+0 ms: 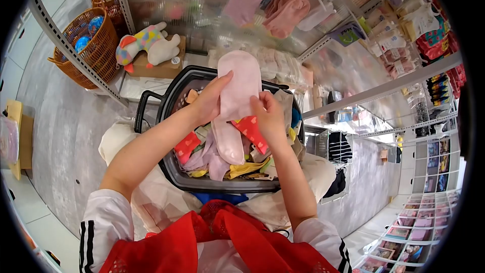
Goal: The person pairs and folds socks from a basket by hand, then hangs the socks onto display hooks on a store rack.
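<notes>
A pale pink sock (240, 73) is held up over the dark grey basket (166, 162). My left hand (213, 97) grips its left edge, the thumb lying across the front. At its lower right edge my right hand (268, 111) pinches the fabric between thumb and fingers. Another pale pink sock length (230, 144) hangs below, over the pile; whether it joins the upper one is hidden. In the basket lie a red sock with hearts (252, 134), a lilac sock (218, 166), a yellow piece (247, 169) and several other mixed socks.
A plush toy (149, 48) lies on a cardboard box (174, 60) behind the basket. A wicker basket (83, 65) with blue balls stands at left. Pink socks (285, 10) hang ahead. A metal shelf rail (384, 88) crosses at right, above a wire bin (333, 146).
</notes>
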Motion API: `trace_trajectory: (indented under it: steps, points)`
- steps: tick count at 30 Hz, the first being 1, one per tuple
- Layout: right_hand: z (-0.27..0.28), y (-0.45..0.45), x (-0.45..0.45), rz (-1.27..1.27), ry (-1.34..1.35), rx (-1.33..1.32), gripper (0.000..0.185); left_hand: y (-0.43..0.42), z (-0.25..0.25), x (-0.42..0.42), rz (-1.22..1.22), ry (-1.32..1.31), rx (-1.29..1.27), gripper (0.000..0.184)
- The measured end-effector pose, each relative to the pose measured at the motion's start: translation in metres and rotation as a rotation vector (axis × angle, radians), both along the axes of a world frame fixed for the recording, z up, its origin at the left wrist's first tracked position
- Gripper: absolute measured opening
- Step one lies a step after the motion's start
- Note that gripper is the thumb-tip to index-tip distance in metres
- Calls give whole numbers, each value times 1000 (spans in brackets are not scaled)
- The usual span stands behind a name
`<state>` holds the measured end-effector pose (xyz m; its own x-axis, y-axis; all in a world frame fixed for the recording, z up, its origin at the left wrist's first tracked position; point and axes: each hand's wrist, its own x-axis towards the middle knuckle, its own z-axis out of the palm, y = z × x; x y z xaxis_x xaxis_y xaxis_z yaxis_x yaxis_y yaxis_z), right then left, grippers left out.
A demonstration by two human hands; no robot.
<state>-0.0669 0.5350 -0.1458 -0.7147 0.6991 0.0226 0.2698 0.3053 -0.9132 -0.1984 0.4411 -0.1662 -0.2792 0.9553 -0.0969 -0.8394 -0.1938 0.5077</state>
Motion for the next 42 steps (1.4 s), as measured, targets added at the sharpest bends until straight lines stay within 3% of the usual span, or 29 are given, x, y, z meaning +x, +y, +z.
trace_trajectory:
  steps: [4, 13, 16, 19, 23, 26, 29, 32, 36, 42]
  points:
    - [-4, 5, 3, -26, 131, -101, 15, -1, 3, 3, -9, -24, -30, 41]
    - [6, -1, 21, -7, -44, -250, 15, 4, -16, 7, 14, 20, -2, 39]
    - [-16, 1, 22, 51, 193, -342, 24, 0, -13, 9, 37, 102, -67, 37]
    - [-5, 7, 24, 68, 174, -586, 31, -4, -9, 14, -46, 504, -227, 33]
    - [-24, 25, 27, 204, 114, -752, 30, -7, -16, 28, -92, 858, -237, 26]
    - [-34, 32, 25, 176, 143, -753, 29, -3, -28, 33, -41, 968, -288, 28]
    - [-39, 42, 26, 172, 226, -919, 27, 0, -29, 35, -113, 908, -352, 33]
    - [-37, 53, 26, 166, 303, -1042, 25, 1, -40, 38, -240, 1029, -392, 36]
    - [-34, 65, 29, 119, 360, -1228, 26, 4, -53, 45, -239, 970, -439, 37]
    - [-29, 75, 41, 12, 419, -1224, 25, 10, -44, 42, -182, 1034, -542, 33]
